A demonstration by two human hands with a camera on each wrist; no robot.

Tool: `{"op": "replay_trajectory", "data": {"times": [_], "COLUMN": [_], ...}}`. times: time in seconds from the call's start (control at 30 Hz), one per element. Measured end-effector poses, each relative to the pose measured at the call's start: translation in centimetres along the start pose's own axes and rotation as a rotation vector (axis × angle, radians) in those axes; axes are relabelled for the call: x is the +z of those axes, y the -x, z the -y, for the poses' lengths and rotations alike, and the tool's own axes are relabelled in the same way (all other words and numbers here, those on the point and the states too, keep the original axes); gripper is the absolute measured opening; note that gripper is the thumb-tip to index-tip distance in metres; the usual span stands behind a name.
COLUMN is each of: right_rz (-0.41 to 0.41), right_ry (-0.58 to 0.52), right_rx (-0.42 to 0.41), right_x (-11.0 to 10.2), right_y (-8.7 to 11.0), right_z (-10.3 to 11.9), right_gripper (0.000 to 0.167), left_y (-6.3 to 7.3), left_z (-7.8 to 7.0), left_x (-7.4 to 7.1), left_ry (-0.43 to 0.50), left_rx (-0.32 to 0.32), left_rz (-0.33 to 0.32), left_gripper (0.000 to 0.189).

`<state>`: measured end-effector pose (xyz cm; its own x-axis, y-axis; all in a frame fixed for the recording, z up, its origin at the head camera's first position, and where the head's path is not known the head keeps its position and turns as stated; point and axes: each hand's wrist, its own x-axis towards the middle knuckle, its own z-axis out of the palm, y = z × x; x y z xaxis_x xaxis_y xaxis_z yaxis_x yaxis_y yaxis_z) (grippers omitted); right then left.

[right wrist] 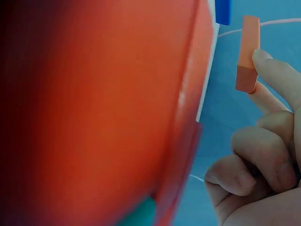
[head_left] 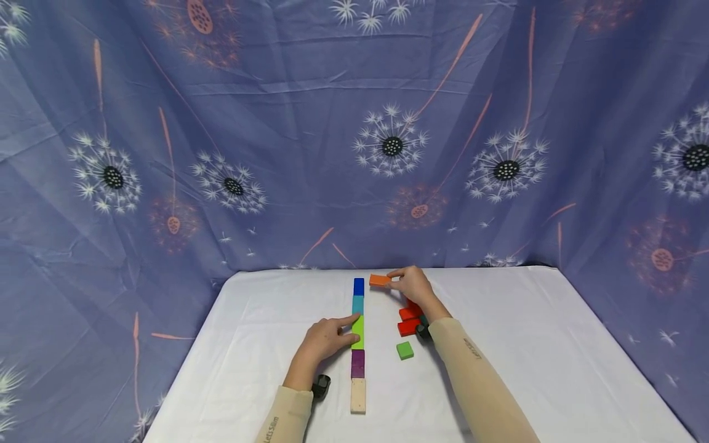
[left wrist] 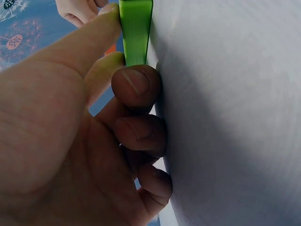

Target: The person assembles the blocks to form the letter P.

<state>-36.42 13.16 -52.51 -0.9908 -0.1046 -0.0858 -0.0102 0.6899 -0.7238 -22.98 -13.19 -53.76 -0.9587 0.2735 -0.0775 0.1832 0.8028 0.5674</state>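
In the head view my left hand (head_left: pixel 324 338) is at the left side of a row of blocks. Its thumb and index finger pinch the lime green block (head_left: pixel 357 329), also visible in the left wrist view as a green block (left wrist: pixel 136 35); the other fingers curl beneath. Toward the far edge my right hand (head_left: pixel 414 286) pinches an orange block (head_left: pixel 380 281) between thumb and fingertip, raised off the table in the right wrist view (right wrist: pixel 249 52). Beyond the lime block lie a cyan block (head_left: pixel 357 305) and a blue block (head_left: pixel 359 287); nearer are a purple block (head_left: pixel 358 363) and a plain wooden block (head_left: pixel 358 395).
Red blocks (head_left: pixel 408 327) lie under my right forearm, partly hidden, with a dark green piece (head_left: pixel 423 320) beside them. A green square block (head_left: pixel 405 351) sits nearer. White cloth (head_left: pixel 532 363) covers the table; a blue patterned curtain (head_left: pixel 310 141) hangs behind it.
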Motion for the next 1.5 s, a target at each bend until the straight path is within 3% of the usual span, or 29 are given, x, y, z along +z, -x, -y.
{"op": "replay_trajectory", "data": {"times": [0.43,0.73,1.17,1.3,1.5], "right_rz": [-0.012,0.022,0.006,-0.007,-0.028], "right_ry": [0.153,0.181,0.234,0.192,0.001], "right_rx": [-0.002,-0.061,-0.040,-0.053,-0.082], "right_x": [1.1,1.6,2.0,1.3,-1.2], "right_y": [-1.0,-1.2,-1.3,-1.1,0.2], "right_z": [-0.7,-0.6,-0.5,-0.3,0.3], "right_gripper": [0.031,0.030,0.038,0.046,0.050], "left_y": [0.0,-0.1,-0.1,-0.1,-0.1], "left_z": [-0.5,-0.4,-0.3,-0.2,0.1], "left_x": [0.4,0.3,0.3,0.3,0.0], "left_ry": [-0.003,-0.022,-0.030,-0.021,-0.029], "left_rx": [0.011,0.008,0.008,0.004,0.001], "left_rz": [-0.009,-0.006,-0.008,-0.004,-0.009], "left_gripper": [0.059,0.058,0.059,0.059,0.059]}}
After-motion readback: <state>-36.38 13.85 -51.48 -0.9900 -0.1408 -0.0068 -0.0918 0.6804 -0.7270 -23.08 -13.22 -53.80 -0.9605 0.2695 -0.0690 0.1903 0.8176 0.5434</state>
